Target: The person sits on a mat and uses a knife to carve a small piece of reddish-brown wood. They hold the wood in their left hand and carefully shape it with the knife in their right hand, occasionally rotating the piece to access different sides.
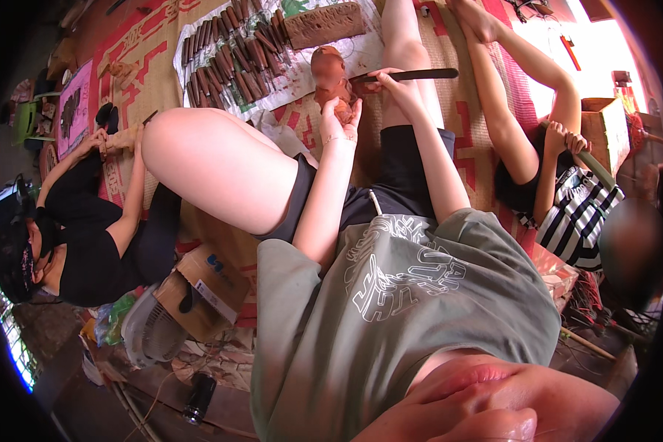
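My left hand [342, 124] grips the lower part of a reddish-brown carved figurine [328, 72] from below, its rounded head upward. From the right, my right hand [392, 85] is closed around a long, dark, slim carving tool [433, 74]. The tool's far end sticks out past my hand to the right, and its working tip lies at the figurine's right side. Whether that tip touches the surface cannot be made out. Beyond the figurine lies a rough brown block [324, 26] on a white cloth [302, 81].
Several wooden-handled chisels [239, 51] lie in rows on the cloth, over a patterned mat [140, 66]. My bent left leg [214, 151] rises close by. At left a person [88, 243] holds a pale wooden piece; at right another person [567, 199] sits near a cardboard box [604, 132].
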`<action>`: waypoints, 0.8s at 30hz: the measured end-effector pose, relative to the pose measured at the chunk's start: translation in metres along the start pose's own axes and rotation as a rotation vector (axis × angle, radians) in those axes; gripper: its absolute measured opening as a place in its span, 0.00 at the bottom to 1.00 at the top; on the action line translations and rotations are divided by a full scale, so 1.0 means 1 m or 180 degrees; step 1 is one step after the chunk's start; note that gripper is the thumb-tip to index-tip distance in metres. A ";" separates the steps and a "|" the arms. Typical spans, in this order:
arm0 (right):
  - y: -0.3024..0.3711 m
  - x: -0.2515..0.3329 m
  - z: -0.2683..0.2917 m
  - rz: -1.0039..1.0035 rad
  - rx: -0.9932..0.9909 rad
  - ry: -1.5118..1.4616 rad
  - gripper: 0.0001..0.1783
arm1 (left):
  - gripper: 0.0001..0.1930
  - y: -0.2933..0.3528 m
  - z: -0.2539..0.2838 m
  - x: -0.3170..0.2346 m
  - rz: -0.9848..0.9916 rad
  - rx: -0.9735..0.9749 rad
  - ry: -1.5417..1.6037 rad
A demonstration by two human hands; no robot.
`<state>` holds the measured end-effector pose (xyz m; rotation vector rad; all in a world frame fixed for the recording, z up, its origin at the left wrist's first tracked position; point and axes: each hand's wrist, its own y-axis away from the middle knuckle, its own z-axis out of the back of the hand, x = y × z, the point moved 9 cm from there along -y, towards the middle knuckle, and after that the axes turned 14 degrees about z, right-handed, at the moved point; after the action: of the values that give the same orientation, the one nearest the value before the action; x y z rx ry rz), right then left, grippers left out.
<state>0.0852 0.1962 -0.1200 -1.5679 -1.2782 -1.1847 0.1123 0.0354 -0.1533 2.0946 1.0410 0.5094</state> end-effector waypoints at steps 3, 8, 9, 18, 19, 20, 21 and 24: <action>0.006 0.006 -0.006 0.0137 0.0200 -0.0160 0.09 | 0.22 0.011 0.005 0.004 0.0082 0.0025 0.0267; 0.005 0.022 -0.030 0.0278 0.0515 -0.0078 0.07 | 0.22 0.025 -0.012 0.005 -0.0221 0.0293 0.0245; 0.005 0.025 -0.032 0.0291 0.0516 -0.0071 0.07 | 0.20 0.029 -0.016 0.005 -0.0355 0.0165 0.0271; -0.004 0.024 -0.041 0.0227 0.0065 0.0612 0.09 | 0.14 0.019 -0.009 0.045 0.0421 0.0011 0.0080; -0.006 0.026 -0.044 0.0318 0.0093 0.0749 0.09 | 0.14 0.018 -0.010 0.047 0.0395 0.0030 0.0050; -0.007 0.027 -0.045 0.0396 0.0155 0.1006 0.10 | 0.14 0.017 -0.011 0.050 0.0367 0.0050 0.0020; -0.007 0.029 -0.047 0.0475 0.0219 0.1262 0.10 | 0.13 0.015 -0.011 0.051 0.0347 0.0091 -0.0045; -0.007 0.029 -0.043 0.0496 0.0274 0.1799 0.11 | 0.13 0.011 -0.008 0.054 0.0350 0.0170 -0.0221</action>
<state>0.0725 0.1646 -0.0805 -1.1297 -0.8085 -1.3266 0.1450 0.0777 -0.1384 2.2098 0.9127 0.4635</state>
